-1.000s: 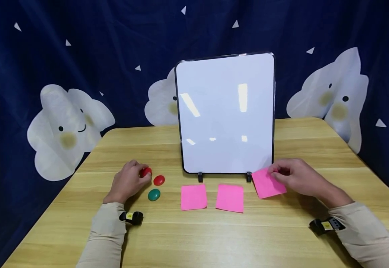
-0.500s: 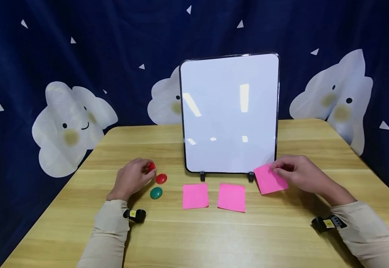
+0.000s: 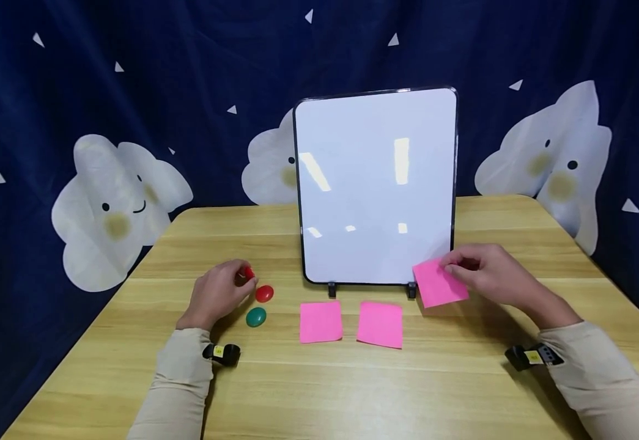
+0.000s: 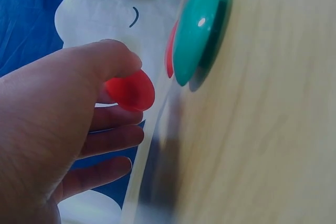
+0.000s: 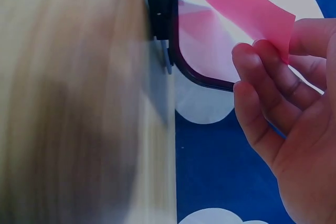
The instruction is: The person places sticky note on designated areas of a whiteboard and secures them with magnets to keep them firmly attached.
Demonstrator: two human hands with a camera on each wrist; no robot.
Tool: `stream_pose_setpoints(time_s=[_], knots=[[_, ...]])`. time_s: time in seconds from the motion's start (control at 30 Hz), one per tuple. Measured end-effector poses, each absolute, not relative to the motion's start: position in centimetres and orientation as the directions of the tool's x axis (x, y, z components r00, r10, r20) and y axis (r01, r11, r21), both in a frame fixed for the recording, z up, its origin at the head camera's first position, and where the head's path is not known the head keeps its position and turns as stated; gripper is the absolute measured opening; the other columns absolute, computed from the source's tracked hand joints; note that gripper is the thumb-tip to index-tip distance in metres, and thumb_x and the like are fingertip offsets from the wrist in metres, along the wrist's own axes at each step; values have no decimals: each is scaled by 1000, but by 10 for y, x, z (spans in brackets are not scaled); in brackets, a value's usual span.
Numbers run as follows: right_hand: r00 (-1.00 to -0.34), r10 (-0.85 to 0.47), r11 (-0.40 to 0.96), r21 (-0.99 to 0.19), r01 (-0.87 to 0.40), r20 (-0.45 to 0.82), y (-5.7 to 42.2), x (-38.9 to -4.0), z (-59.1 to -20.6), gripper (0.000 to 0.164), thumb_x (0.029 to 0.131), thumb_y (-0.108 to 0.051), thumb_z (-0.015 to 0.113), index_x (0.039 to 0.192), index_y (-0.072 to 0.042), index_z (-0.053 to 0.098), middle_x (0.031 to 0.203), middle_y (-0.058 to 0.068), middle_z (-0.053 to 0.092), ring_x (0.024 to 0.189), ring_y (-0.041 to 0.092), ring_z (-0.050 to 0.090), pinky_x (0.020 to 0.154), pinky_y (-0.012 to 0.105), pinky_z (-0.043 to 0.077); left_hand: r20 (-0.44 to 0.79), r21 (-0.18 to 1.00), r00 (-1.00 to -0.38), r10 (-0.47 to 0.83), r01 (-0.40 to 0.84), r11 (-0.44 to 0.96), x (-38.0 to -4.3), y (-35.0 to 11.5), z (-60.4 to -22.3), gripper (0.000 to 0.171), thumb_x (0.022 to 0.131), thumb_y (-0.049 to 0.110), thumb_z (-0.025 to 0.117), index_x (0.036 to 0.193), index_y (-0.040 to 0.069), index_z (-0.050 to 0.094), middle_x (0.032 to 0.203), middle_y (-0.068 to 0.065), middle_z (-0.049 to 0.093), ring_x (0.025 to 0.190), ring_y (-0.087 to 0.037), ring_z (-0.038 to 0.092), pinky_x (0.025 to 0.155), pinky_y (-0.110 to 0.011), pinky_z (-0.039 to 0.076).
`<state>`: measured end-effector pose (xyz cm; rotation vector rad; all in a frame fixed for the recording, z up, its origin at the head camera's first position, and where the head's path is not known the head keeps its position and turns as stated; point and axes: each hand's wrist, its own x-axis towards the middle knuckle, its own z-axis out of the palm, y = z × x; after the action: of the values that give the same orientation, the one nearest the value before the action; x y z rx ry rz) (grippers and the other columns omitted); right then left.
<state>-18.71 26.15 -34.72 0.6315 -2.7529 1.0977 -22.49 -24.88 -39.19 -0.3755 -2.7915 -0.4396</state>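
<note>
My left hand [image 3: 217, 293] pinches a red round magnet [image 4: 134, 90] between thumb and fingers, raised off the table in the left wrist view. Beside it on the table lie another red magnet [image 3: 265, 294] and a green one [image 3: 255, 316]. A pink sticky note [image 3: 439, 283] hangs from my right hand [image 3: 490, 275], pinched at its upper right corner. In the head view this note overlaps the lower right corner of the whiteboard [image 3: 374, 195]. The right wrist view shows the note's underside, with a pink reflection in the board.
Two more pink sticky notes, a left one [image 3: 321, 322] and a right one [image 3: 380, 325], lie flat in front of the whiteboard. The board stands upright on small black feet [image 3: 411, 290] on the wooden table [image 3: 319, 391]. A dark blue curtain [image 3: 214, 49] hangs behind.
My right hand has lifted the held sticky note upward, toward the board's lower right corner. My left hand has raised its red magnet slightly. The other notes and magnets stay put.
</note>
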Motion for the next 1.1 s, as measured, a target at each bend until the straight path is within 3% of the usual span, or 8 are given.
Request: stream_pose_setpoints(time_s=[0.33, 0.53, 0.83, 1.1], knots=[[-892, -347, 643, -618, -452, 291, 257, -198, -339, 10, 94, -6, 69, 97, -12, 76, 85, 1, 67, 74, 19, 56, 62, 25, 48, 293, 307, -937, 189, 279, 910, -222, -250, -396, 31, 92, 36, 70, 110, 11, 70, 93, -1, 70, 82, -18, 66, 72, -42, 55], [-900, -316, 643, -629, -437, 302, 257, -204, -331, 12, 95, -6, 67, 102, -9, 76, 94, 4, 69, 80, 21, 55, 66, 22, 47, 310, 308, -933, 182, 280, 909, -223, -248, -393, 31, 92, 36, 69, 110, 11, 70, 93, -1, 70, 82, -18, 66, 72, -42, 55], [-900, -306, 626, -646, -436, 311, 259, -211, -323, 14, 97, -6, 63, 102, -9, 76, 91, 6, 65, 76, 18, 51, 61, 25, 42, 307, 316, -935, 176, 275, 908, -224, -247, -392, 30, 93, 37, 69, 109, 11, 70, 93, -1, 70, 82, -18, 66, 72, -42, 54], [-916, -251, 633, -662, -401, 315, 266, -218, -311, 15, 99, -9, 61, 106, -5, 74, 90, 9, 66, 72, 17, 53, 57, 25, 45, 302, 325, -937, 177, 276, 905, -224, -249, -393, 31, 93, 36, 69, 112, 11, 70, 96, -2, 70, 85, -20, 66, 75, -43, 54]])
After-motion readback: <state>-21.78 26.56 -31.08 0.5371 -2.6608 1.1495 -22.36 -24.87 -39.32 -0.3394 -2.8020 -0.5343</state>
